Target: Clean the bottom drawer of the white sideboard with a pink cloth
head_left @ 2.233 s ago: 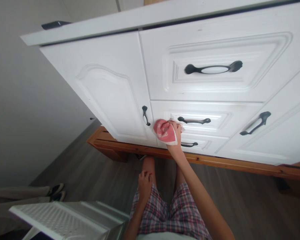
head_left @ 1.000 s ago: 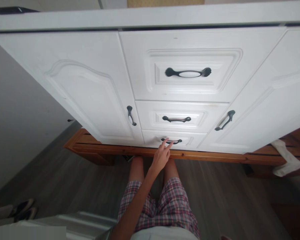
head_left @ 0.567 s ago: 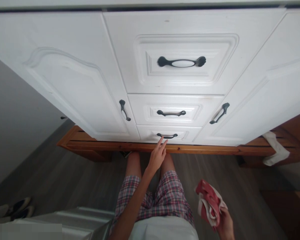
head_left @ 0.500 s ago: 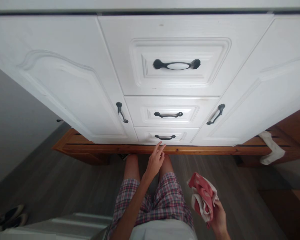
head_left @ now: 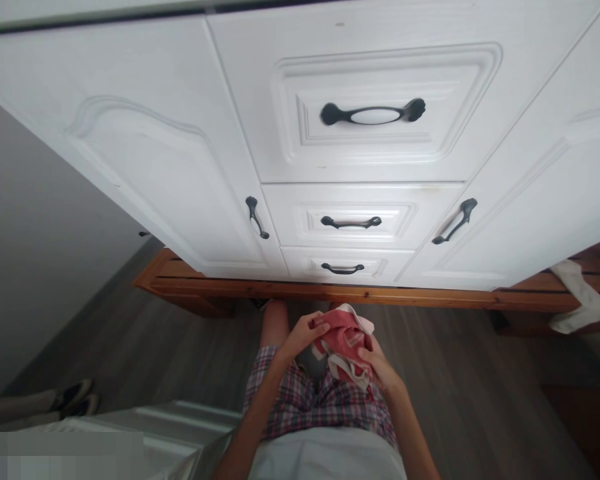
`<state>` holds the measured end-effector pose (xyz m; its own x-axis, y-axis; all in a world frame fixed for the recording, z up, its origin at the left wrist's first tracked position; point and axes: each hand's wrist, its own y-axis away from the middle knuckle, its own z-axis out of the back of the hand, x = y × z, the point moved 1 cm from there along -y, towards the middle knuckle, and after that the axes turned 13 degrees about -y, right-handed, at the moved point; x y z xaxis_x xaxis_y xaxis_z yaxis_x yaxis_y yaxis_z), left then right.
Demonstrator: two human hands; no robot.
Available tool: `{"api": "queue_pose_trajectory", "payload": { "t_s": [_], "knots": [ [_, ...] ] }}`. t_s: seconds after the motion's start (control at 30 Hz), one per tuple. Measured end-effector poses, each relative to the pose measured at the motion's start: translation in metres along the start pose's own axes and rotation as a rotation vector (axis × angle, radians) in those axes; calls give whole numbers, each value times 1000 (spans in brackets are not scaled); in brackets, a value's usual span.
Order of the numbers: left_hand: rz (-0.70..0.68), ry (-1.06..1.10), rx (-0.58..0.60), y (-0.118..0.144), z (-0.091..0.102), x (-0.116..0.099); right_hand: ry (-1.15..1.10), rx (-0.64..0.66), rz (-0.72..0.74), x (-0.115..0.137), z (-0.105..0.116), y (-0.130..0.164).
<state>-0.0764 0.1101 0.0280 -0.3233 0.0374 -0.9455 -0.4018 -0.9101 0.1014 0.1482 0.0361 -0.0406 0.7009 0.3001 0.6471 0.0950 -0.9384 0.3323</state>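
Above the person's plaid shorts (head_left: 320, 410), the left grip (head_left: 303, 333) pinches one edge of a crumpled red-and-white fabric cloth (head_left: 344, 337), the right grip (head_left: 379, 361) grasping its opposite side; beyond, I see a white panelled cabinet (head_left: 300, 153) with curved black handles (head_left: 375, 116).

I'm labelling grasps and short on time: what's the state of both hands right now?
Left hand: closed, pinching the left edge of the red-and-white cloth.
Right hand: closed, holding the same cloth's right side.
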Motion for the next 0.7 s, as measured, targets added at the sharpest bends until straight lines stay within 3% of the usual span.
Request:
{"api": "queue_pose_trajectory", "payload": {
  "t_s": [0.1, 0.2, 0.3, 0.4, 0.47, 0.57, 0.63, 0.7],
  "knots": [
    [31, -15, -92, 12, 16, -4, 121, -51, 3, 1, -9, -12],
    [37, -135, -125, 21, 34, -22, 318, 71, 100, 11, -18, -17],
    [7, -319, -87, 25, 52, -43, 471, 131, 216, 27, -20, -16],
    [-37, -364, 6, 24, 68, -54, 608, 35, 345, 46, -15, -11],
    [-20, -339, 70, 19, 79, -49, 669, -3, 397, 60, -13, -8],
    [147, -182, 279, 11, 92, -25, 746, -9, 427, 80, -16, -4],
    [258, -49, 448, 8, 94, -4, 791, 3, 409, 91, -20, -2],
    [307, 47, 508, 9, 89, 15, 756, 9, 328, 97, -21, -2]
  ]
}}
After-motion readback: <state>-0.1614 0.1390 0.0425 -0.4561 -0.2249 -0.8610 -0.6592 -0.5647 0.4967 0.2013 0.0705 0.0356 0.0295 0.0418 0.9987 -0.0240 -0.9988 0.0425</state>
